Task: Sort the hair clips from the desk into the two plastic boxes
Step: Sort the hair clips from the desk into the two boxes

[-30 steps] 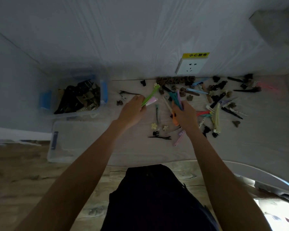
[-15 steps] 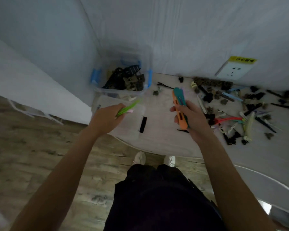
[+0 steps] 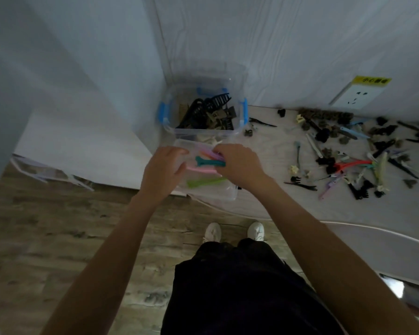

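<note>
Fingers touch colored clips over clear box.

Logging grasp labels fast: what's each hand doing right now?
Left hand: open, fingers relaxed over the near box, holding nothing visible.
Right hand: fingers curled on the teal clip.

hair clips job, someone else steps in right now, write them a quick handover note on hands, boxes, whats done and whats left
Left hand: over the near clear box, fingers relaxed, nothing visibly held.
Right hand: over the same box, fingers curled at the teal clip; whether it grips the clip is unclear.
Near box: holds long coloured clips, including a pink clip and a green clip.
Far box, blue latches: holds dark claw clips.
Done: both boxes started.
Left: the scattered clips, dark and coloured mixed, lie on the desk to the right and need sorting.
</note>
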The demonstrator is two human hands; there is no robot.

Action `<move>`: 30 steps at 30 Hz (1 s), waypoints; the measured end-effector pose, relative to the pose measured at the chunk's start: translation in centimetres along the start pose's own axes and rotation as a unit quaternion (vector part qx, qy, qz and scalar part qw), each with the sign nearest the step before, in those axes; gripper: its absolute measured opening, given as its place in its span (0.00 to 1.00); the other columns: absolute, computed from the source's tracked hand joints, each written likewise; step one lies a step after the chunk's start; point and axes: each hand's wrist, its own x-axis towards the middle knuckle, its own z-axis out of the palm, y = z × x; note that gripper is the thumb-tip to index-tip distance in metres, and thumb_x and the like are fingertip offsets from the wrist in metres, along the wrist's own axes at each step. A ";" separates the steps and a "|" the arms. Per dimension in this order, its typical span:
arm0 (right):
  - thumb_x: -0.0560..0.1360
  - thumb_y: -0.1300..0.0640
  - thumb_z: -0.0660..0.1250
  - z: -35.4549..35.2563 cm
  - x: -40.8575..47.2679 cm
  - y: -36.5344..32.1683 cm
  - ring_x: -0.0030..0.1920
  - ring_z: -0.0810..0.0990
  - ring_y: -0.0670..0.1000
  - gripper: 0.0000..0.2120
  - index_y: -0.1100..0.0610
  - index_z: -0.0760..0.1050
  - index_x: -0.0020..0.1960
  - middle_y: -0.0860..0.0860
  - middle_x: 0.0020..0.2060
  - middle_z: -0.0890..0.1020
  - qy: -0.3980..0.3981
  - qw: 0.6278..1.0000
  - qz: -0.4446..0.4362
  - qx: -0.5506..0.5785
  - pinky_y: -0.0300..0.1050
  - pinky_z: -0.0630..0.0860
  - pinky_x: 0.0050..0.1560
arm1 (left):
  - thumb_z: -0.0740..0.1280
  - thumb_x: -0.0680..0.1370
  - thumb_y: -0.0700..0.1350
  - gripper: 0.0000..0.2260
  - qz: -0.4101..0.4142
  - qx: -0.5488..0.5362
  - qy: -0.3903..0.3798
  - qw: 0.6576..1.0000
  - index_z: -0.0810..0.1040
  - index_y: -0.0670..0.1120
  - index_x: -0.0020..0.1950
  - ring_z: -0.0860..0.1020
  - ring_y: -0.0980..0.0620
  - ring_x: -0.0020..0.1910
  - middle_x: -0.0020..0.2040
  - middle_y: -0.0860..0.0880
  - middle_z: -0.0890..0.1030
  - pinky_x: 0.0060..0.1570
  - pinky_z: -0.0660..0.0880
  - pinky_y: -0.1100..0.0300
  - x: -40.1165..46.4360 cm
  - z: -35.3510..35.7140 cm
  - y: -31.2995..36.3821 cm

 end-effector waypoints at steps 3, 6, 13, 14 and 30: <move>0.75 0.55 0.63 1.9 1.4 -1.7 0.52 0.78 0.57 0.11 0.54 0.73 0.56 0.54 0.53 0.79 -0.005 0.994 -0.040 -0.101 0.45 0.67 0.41 | 0.69 0.74 0.43 0.17 -0.066 -0.008 0.036 0.997 0.73 0.44 0.62 0.76 0.43 0.52 0.55 0.42 0.76 0.49 0.74 0.51 -0.6 -0.1 -1.4; 0.73 0.54 0.66 3.3 1.9 -1.7 0.57 0.74 0.58 0.19 0.55 0.70 0.63 0.55 0.58 0.77 -0.004 0.989 -0.074 -0.124 0.49 0.69 0.52 | 0.68 0.75 0.43 0.19 -0.112 -0.046 0.007 0.993 0.70 0.45 0.64 0.77 0.45 0.51 0.57 0.42 0.75 0.49 0.72 0.53 -0.4 0.0 -1.3; 0.68 0.52 0.72 2.9 -1.1 0.9 0.54 0.77 0.57 0.16 0.56 0.78 0.54 0.53 0.50 0.82 0.187 0.979 -0.078 0.000 0.49 0.73 0.53 | 0.66 0.75 0.41 0.17 -0.141 -0.038 0.021 0.989 0.69 0.43 0.63 0.76 0.41 0.50 0.56 0.41 0.73 0.44 0.70 0.52 0.0 0.1 -0.4; 0.70 0.52 0.71 2.6 -2.0 1.9 0.54 0.76 0.55 0.15 0.55 0.78 0.54 0.51 0.50 0.82 0.212 0.975 -0.063 0.016 0.47 0.72 0.54 | 0.66 0.75 0.42 0.18 -0.139 -0.009 0.028 0.990 0.69 0.43 0.63 0.75 0.41 0.53 0.57 0.40 0.72 0.44 0.72 0.50 -0.1 0.1 -0.1; 0.67 0.76 0.61 4.1 -11.8 20.9 0.57 0.72 0.65 0.17 0.62 0.79 0.50 0.63 0.56 0.76 0.163 0.961 0.223 0.019 0.56 0.75 0.49 | 0.65 0.76 0.42 0.11 0.216 -0.025 -0.235 0.947 0.76 0.42 0.58 0.76 0.45 0.54 0.55 0.43 0.78 0.51 0.74 0.51 4.0 12.7 16.9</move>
